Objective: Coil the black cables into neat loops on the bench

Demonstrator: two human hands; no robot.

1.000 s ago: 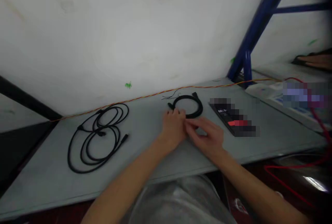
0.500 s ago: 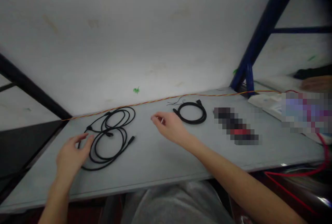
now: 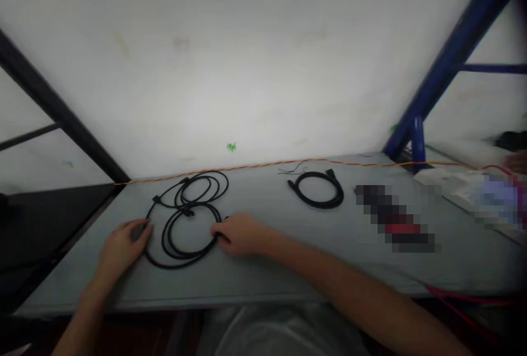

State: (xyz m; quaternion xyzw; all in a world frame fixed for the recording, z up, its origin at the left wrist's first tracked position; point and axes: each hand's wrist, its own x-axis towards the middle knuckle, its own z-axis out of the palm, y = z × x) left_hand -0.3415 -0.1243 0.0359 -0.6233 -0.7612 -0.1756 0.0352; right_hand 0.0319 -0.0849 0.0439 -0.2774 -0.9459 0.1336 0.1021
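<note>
– Showing both hands on the grey table (image 3: pixel 280 218): how is each placed?
– Left hand (image 3: pixel 123 246): palm down, fingers loosely spread, touching the left loop of the loose black cable (image 3: pixel 187 212). Right hand (image 3: pixel 241 234): fingers curled closed on the same cable's right loop.
– And where does the cable lie?
– Flat on the table in sprawling loops between the two hands. A small coiled cable (image 3: pixel 319 191) lies well apart to the right, near an orange wire (image 3: pixel 255 166) that runs along the wall.

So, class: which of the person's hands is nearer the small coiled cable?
Right. The right hand sits between the loose cable bundle and the small coiled cable; the left hand is at the bundle's left edge.
</note>
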